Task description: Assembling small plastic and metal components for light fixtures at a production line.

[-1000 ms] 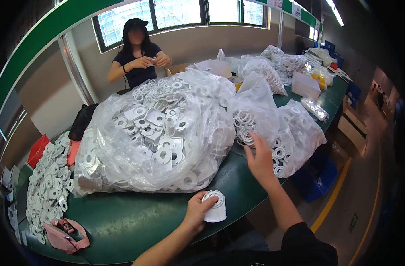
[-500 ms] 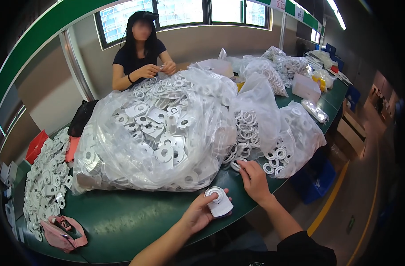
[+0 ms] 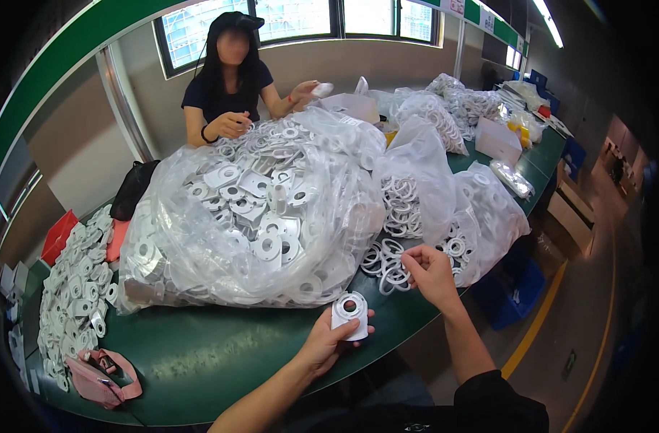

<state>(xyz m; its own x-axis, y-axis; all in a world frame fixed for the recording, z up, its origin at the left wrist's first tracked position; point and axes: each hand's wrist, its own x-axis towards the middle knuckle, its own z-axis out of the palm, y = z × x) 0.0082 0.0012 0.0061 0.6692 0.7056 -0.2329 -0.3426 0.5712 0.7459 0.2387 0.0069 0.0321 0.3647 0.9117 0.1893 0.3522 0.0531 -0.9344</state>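
Fingers of the left hand [image 3: 323,342] grip a white plate [image 3: 362,315] just inside the near edge of the table [image 3: 221,353] in the head view, thumb across its face and the other fingers behind. Thumb and index finger of the right hand [image 3: 432,273] are drawn together at the border of the loose rings [image 3: 394,271]; whether a ring is pinched between them cannot be told.

Hidden areas: the thumb covers part of the plate's lower face, and the plate masks most of the supporting fingers. The large bag [image 3: 344,242] conceals the lower body of the co-worker [image 3: 228,101] at the table's far edge. A whitish object [image 3: 323,90] in the co-worker's raised hand [image 3: 302,92] is too small to identify.

Orientation: the plate's long axis runs away from the wearer. Its rounded end, with the circular opening, points toward the large bag; its straight end faces the near edge.

Materials: the plate is smooth, with a raised collar around the opening. The loose rings are slender, white and overlapping. Wrinkled translucent film forms the large bag and the adjacent ring bag [image 3: 430,195]. Flat white parts [image 3: 77,296] are heaped along the table's left end; a pink pouch [image 3: 98,382] lies toward the near left corner.
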